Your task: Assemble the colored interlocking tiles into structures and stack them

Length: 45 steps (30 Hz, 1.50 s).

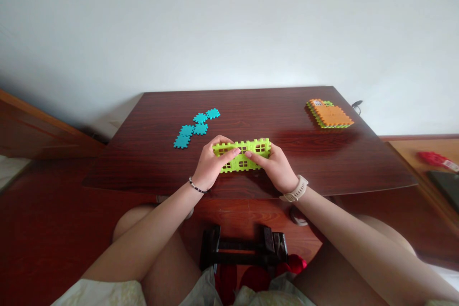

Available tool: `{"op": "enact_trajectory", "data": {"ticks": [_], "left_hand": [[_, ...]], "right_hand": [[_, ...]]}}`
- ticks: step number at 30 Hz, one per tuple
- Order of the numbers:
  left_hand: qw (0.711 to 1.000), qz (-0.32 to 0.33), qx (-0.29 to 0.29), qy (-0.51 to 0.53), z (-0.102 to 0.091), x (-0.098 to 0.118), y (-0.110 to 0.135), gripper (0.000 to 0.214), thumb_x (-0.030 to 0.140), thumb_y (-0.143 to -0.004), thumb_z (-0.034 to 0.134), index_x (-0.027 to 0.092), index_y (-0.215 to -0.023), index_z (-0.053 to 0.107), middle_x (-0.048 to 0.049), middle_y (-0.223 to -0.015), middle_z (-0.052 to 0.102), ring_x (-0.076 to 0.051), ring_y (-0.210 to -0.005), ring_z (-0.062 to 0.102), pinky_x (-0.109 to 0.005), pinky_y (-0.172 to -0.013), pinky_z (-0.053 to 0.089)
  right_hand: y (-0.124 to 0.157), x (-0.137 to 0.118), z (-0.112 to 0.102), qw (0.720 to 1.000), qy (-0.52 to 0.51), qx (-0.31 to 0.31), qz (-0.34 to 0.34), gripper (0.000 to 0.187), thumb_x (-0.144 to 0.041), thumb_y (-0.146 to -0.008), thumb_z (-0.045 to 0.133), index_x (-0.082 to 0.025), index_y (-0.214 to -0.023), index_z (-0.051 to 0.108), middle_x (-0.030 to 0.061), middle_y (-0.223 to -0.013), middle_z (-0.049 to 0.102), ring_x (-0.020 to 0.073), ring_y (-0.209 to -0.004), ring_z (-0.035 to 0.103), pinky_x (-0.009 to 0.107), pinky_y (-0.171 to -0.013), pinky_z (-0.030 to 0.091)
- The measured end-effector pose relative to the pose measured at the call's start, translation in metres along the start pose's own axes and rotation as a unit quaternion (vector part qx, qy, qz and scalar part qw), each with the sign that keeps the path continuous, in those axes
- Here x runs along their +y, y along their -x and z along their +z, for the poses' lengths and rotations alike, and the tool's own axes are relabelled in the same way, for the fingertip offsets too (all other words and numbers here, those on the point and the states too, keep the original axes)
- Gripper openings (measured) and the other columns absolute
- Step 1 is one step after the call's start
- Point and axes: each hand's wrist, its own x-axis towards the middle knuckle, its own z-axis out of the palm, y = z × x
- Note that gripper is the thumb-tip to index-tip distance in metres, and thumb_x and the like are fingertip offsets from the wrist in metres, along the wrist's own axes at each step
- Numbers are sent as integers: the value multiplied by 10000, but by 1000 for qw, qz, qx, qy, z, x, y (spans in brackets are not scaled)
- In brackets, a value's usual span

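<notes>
Between my two hands is a yellow-green plastic building panel [247,164] with notched edges and small window openings, tilted up over the front of the table. My left hand [215,160] grips its left end, thumb on the face toward me and fingers largely hidden behind. At the right end my right hand [278,162] holds it the same way. Both thumb tips nearly meet at the panel's middle. Beyond my left hand, several small turquoise notched tiles [187,130] lie flat on the table in a stepped line.
On the dark brown table [265,110], a stack of orange and green notched panels [333,116] lies at the back right. A white wall [229,24] rises behind the table. Below the front edge is a black stool-like frame [244,245]. A red item [435,159] lies far right.
</notes>
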Motion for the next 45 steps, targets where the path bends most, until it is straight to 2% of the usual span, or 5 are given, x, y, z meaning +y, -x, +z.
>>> {"op": "enact_trajectory", "data": {"ticks": [8, 23, 32, 38, 45], "left_hand": [[1000, 19, -3, 19, -2, -3, 0, 334, 425, -820, 916, 207, -808, 663, 30, -739, 573, -116, -685, 517, -241, -623, 418], [997, -15, 11, 77, 4, -4, 1, 363, 421, -765, 948, 202, -792, 660, 39, -720, 592, -105, -664, 522, -230, -615, 420], [989, -79, -24, 125, 5, -7, -3, 417, 374, -736, 965, 178, -1051, 775, -92, -1125, 808, -214, -1014, 751, -361, -959, 586], [995, -66, -36, 59, 2, -18, -4, 421, 437, -815, 914, 161, -1106, 785, -126, -1168, 814, -248, -1067, 762, -392, -984, 586], [992, -54, -61, 92, 5, -19, -2, 414, 462, -859, 887, 200, -1162, 781, -86, -1206, 810, -244, -1128, 759, -399, -1040, 582]], "right_hand": [[2, -1, 3, 1000, -15, -18, -14, 403, -528, -802, 927, -218, -996, 758, 61, -997, 829, 232, -852, 760, 395, -806, 655], [2, -1, 4, 1000, -16, -17, 3, 431, -540, -799, 925, -213, -1032, 768, 73, -1044, 838, 247, -893, 773, 417, -845, 661], [-5, -1, -2, 998, -56, 21, 20, 477, -545, -800, 926, -227, -1122, 773, 109, -1211, 836, 303, -1052, 800, 467, -968, 658], [-5, 1, -2, 1000, -24, -13, 16, 490, -517, -777, 948, -229, -1138, 789, 101, -1233, 835, 315, -1104, 794, 517, -1045, 634], [-5, 2, -1, 1000, -23, -13, -2, 439, -555, -802, 931, -267, -1111, 811, 62, -1159, 842, 322, -1087, 789, 540, -1030, 636]]}}
